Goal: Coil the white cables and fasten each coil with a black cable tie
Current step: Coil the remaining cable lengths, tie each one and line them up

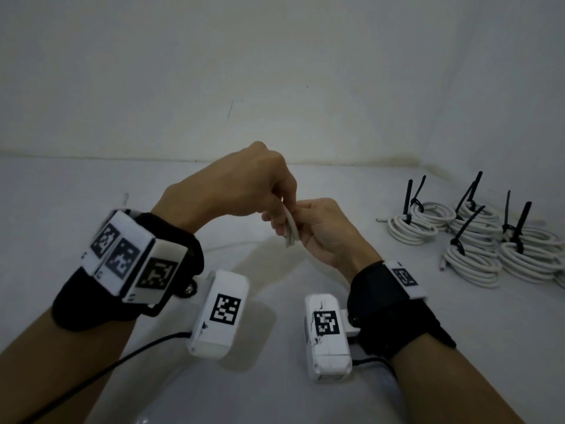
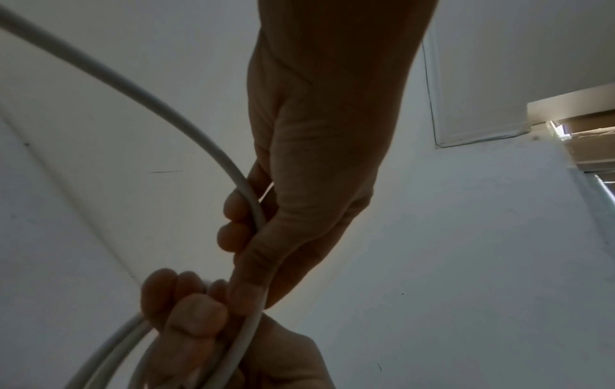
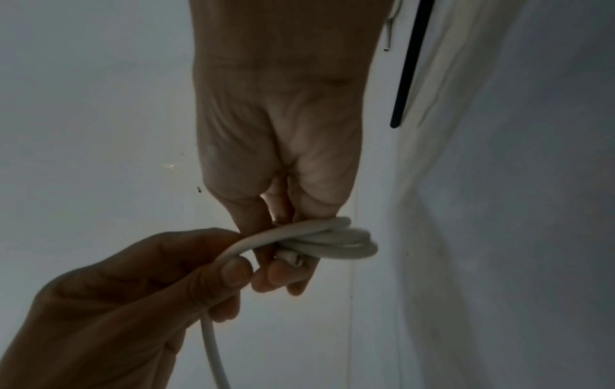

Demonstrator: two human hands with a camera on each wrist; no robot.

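The white cable (image 1: 290, 228) is up in the air between two hands, above the middle of the white table (image 1: 336, 347). It is not lying down, because it is being wound into loops.

Nearest, at about 6 o'clock from the cable, sit the two wrist cameras (image 1: 218, 313), strapped to the arms.

A bit further, the right hand (image 1: 321, 231) holds the small bunch of loops. Its fingers (image 3: 283, 276) curl round them and squeeze them together, so the loops cannot spring open. The plug end seems tucked in that grip too.

The left hand (image 1: 244, 185) is at about 10 o'clock from the bunch and touches the right hand. Its thumb (image 3: 233, 271) and fingers pinch the loose part of the cable, which hangs down and away. I think it feeds this part over to make the next loop. This coil looks only partly wound, and no tie is on it yet.

Further off, at about 3 o'clock, five finished coils (image 1: 477, 240) lie in a pile near the back corner. Each has a black cable tie (image 1: 408, 198) with its tail sticking up. They sit well apart from the hands, likely to keep them out of the way.
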